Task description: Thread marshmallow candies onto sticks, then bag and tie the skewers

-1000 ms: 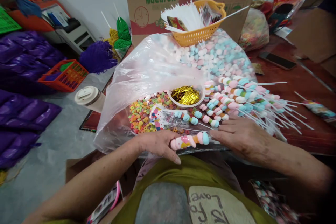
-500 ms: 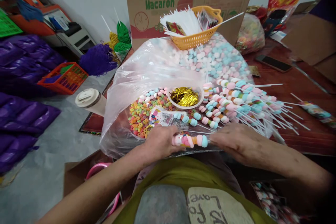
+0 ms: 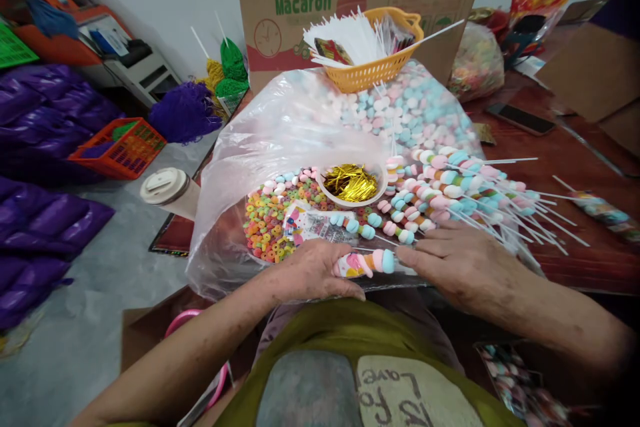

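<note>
A marshmallow skewer (image 3: 367, 263) in a clear printed wrapper lies level between my hands, near the table's front edge. My left hand (image 3: 320, 270) is closed around its left end, with the thumb below. At its blue right end, my right hand (image 3: 445, 260) pinches the wrapper's end or the stick; the fingertips partly hide which. Just beyond them are a stack of printed clear bags (image 3: 320, 223) and short skewers (image 3: 353, 225) with a few marshmallows. A white bowl (image 3: 383, 190) holds gold twist ties (image 3: 351, 183). Many threaded skewers (image 3: 465, 187) are piled beyond my right hand.
Loose cereal rings (image 3: 265, 220) and marshmallows (image 3: 395, 107) lie in a large plastic bag (image 3: 240, 140). A yellow basket (image 3: 365, 73) of white sticks stands behind, before a cardboard box (image 3: 310, 20). A lidded cup (image 3: 170, 190) stands left; a phone (image 3: 520, 119) lies right.
My left hand curled more tightly around the skewer, then its thumb straightened again. It has slid a little rightward along the wrapper. My right hand has stayed at the right end.
</note>
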`<state>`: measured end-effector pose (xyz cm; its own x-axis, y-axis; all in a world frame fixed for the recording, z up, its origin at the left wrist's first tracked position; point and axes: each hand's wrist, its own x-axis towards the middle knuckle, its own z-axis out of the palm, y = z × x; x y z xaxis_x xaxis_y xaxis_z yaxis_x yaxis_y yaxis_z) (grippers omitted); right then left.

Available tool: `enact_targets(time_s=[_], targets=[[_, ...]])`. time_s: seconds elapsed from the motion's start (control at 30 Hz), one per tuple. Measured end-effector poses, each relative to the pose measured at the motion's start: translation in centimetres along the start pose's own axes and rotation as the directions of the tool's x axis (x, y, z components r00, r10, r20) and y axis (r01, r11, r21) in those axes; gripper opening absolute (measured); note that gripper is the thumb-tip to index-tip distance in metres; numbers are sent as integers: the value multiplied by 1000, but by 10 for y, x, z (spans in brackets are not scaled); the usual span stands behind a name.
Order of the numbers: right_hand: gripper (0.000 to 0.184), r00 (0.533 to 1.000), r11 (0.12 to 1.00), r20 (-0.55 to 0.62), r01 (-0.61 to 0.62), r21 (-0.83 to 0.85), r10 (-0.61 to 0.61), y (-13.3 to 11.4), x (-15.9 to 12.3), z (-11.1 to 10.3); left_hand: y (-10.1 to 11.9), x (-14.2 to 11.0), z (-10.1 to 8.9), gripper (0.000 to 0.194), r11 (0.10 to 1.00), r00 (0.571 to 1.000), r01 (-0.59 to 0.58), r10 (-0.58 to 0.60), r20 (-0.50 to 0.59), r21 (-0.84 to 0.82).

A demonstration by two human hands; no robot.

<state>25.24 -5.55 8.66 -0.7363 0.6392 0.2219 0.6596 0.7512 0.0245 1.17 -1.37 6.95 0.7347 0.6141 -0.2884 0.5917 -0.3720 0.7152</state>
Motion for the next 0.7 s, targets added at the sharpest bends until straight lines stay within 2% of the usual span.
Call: enact_targets(time_s=[0.07,0.13,0.23,0.3,0.43,0.5,0.57,0.6,0.67,0.7], targets=[[25,999,996,-45,26,-81,-30,4,4,-3,1,1,0,44,995,999,23,-19,40,-93],[23,996,991,-48,74,-107,-80,6,8,-5,2,4,1,42,983,997,6,9,80,-183],[17,985,984,-3,171,-56,-171,2,14,-1,4,11,9,30,960,980,14,43,196,-280],[13,980,982,55,189,13,-190,-2,17,6,5,17,18,29,956,968,55,19,250,-288],[11,971,978,152,167,122,-185,-7,17,27,4,23,27,33,971,979,61,-13,202,-232],[14,977,980,125,158,118,-173,-4,14,34,2,21,19,47,982,986,21,10,164,-189],[16,986,985,64,149,86,-154,1,10,36,-3,15,6,57,990,982,-4,29,184,-139],[17,988,987,30,148,65,-150,4,7,35,-6,12,-1,53,993,971,5,23,239,-119],[19,986,986,-7,165,40,-164,7,3,31,-11,5,-12,34,995,916,67,-31,399,-76],[19,985,984,-5,172,41,-172,8,1,28,-13,1,-14,27,995,894,96,-73,442,-30]])
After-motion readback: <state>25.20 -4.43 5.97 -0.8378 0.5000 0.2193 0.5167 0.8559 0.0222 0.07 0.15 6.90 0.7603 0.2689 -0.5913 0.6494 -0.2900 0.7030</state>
